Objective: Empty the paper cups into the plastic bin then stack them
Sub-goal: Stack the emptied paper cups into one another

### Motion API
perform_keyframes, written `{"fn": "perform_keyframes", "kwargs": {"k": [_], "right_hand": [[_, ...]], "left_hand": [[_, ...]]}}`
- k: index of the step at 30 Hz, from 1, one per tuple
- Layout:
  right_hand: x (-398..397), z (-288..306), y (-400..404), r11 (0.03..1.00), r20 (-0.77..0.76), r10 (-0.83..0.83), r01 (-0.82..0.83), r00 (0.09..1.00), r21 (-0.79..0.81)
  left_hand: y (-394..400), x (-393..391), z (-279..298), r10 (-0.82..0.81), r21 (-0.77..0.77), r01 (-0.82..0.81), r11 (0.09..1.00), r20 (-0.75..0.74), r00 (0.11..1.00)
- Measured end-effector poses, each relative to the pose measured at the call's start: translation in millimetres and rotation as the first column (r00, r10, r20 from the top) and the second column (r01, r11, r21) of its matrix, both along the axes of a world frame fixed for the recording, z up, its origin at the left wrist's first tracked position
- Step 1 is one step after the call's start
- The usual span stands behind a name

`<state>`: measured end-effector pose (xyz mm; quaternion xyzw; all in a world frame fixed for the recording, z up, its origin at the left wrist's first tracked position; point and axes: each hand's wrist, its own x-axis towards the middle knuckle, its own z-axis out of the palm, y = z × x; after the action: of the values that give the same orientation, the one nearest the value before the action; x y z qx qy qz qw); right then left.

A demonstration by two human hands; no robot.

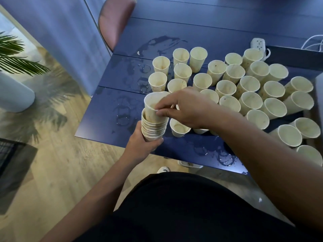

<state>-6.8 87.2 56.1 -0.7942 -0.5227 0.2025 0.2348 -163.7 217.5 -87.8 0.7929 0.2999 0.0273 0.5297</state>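
My left hand point(141, 144) grips the bottom of a stack of nested paper cups point(153, 131) over the near left edge of the dark blue table point(104, 117). My right hand point(185, 109) pinches the rim of a single stained paper cup point(153, 105) that sits partly inside the top of the stack. Several upright empty paper cups point(248, 84) crowd the table to the right and behind. One cup point(179, 127) stands just below my right hand. The plastic bin is not clearly in view.
Water rings and puddles point(122, 116) wet the table on the left and near the front edge. A white power strip point(258, 45) with cables lies at the back right. A pink chair point(113, 20) stands behind the table; a plant point(15, 55) on the left.
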Motion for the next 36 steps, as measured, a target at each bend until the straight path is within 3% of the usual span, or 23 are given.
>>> {"fn": "perform_keyframes", "kwargs": {"k": [3,8,13,17,22,25,29,33,36], "right_hand": [[-5.7,-18.7,4.6,0.998,0.003,0.032,-0.032,0.999,-0.054],[-7.2,-42.0,1.1,0.999,-0.043,0.005,-0.004,0.999,0.032],[0.0,-60.5,-12.1,0.939,-0.042,-0.271,0.273,0.962,0.209],[2.5,-72.0,-16.1,0.942,0.111,-0.299,0.311,0.948,-0.123],[-5.1,-81.0,-21.6,0.910,0.138,-0.400,0.410,0.906,-0.053],[-6.0,-93.3,-20.8,0.924,0.257,-0.296,0.344,0.920,-0.167],[-5.7,-107.4,-25.5,0.933,0.305,-0.122,0.214,0.945,-0.290],[-6.8,-114.6,-30.2,0.950,0.296,-0.161,0.229,0.942,-0.213],[-0.3,-106.6,-31.6,0.956,0.195,-0.282,0.292,0.939,-0.025]], "left_hand": [[0.4,5.3,0.7,-0.009,-0.012,0.010,1.000,0.020,1.000],[2.0,5.4,-1.6,-0.007,-0.029,0.008,1.000,0.024,1.000],[3.7,3.6,-3.5,0.009,-0.051,-0.009,0.999,0.001,1.000],[3.9,2.1,-6.9,-0.024,-0.026,0.023,0.999,-0.035,0.999],[3.6,-5.4,-16.9,-0.005,-0.036,0.003,0.999,-0.060,0.998],[4.1,-5.3,-18.6,-0.007,-0.037,0.005,0.999,-0.059,0.998],[5.0,-0.8,-16.0,-0.004,-0.034,0.003,0.999,-0.051,0.999],[7.4,3.8,-15.1,0.003,-0.040,-0.005,0.999,-0.048,0.999],[7.6,4.7,-16.3,0.002,-0.051,-0.005,0.999,-0.056,0.998]]}}
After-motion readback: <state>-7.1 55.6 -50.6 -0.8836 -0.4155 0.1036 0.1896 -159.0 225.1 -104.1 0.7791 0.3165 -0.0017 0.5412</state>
